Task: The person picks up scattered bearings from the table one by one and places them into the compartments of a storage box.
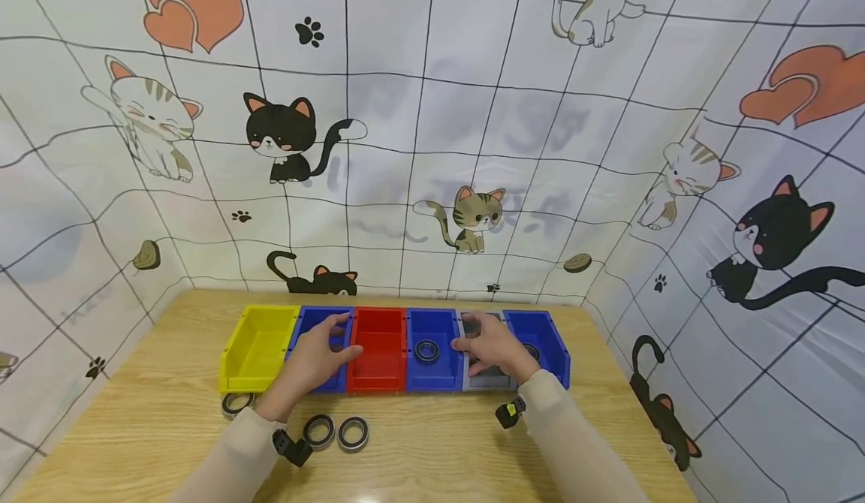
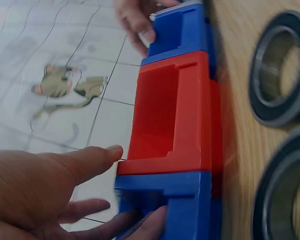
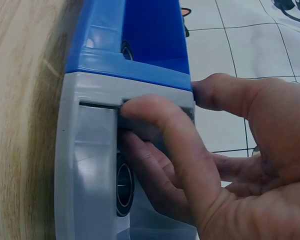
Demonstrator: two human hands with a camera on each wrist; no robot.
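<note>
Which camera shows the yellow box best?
The head view: it looks down into the yellow box, almost whole, at the left end of the row. Neither wrist view shows any of it.

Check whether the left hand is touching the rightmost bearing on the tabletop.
Apart. The head view shows it: the left hand is up at the bins, while the bearing lies nearer the camera, beyond a strip of bare tabletop.
</note>
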